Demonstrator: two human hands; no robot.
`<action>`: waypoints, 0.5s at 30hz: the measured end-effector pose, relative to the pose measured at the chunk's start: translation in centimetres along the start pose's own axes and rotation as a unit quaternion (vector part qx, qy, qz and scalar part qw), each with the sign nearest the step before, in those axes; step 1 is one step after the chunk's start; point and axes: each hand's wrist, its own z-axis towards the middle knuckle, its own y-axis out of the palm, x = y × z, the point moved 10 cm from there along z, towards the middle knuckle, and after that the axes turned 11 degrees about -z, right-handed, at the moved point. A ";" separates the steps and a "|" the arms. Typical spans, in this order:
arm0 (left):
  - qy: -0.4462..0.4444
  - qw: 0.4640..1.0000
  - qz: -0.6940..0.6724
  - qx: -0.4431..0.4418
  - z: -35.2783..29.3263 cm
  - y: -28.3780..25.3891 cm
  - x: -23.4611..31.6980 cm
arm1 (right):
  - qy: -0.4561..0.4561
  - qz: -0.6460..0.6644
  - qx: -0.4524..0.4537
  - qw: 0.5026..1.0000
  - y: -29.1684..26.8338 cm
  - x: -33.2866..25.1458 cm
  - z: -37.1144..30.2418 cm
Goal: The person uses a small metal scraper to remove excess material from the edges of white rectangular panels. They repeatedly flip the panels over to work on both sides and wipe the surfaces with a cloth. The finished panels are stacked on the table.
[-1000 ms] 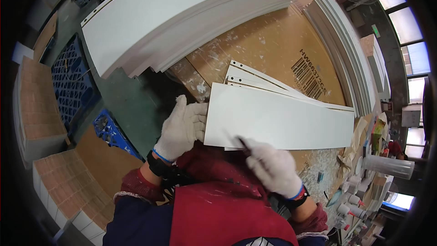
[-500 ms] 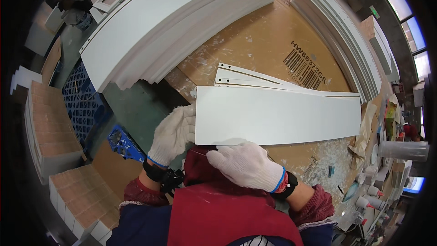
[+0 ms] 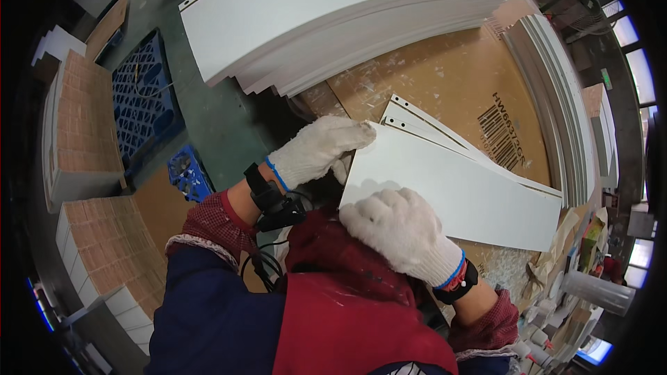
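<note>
A long flat white panel (image 3: 462, 187) lies slantwise in front of me on a cardboard-covered table. My left hand (image 3: 316, 151), in a white knit glove, grips its upper left corner, with the thumb side over the top and other fingers partly hidden beyond the end. My right hand (image 3: 396, 229), gloved too, is closed at the near left corner, fingers curled over the edge. Partly under the panel, narrower white boards (image 3: 434, 125) with small dark holes at their ends fan out.
Beyond stands a large stack of curved white panels (image 3: 333, 10); another stack (image 3: 549, 97) curves along the right. Printed cardboard (image 3: 438, 62) covers the table. At left are a blue pallet (image 3: 142, 83), a blue plastic piece (image 3: 187, 173) and packed board stacks (image 3: 87, 125). A clear cylinder (image 3: 597, 293) lies right.
The panel's right end has swung nearer to me. My left hand has moved up and taken hold of its left corner. My right hand has shifted right with the near edge. The view has turned.
</note>
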 end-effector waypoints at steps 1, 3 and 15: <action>-0.001 1.000 -0.016 0.004 0.0 0.1 -0.3 | -0.033 0.021 0.002 0.999 0.1 -0.7 -0.5; 0.021 1.000 -0.003 0.001 0.1 -0.1 -0.2 | -0.034 0.098 0.016 0.994 0.2 0.2 -1.2; -0.001 0.999 0.037 -0.001 -0.2 -1.0 -0.5 | 0.146 0.170 0.003 0.975 0.3 3.7 -5.3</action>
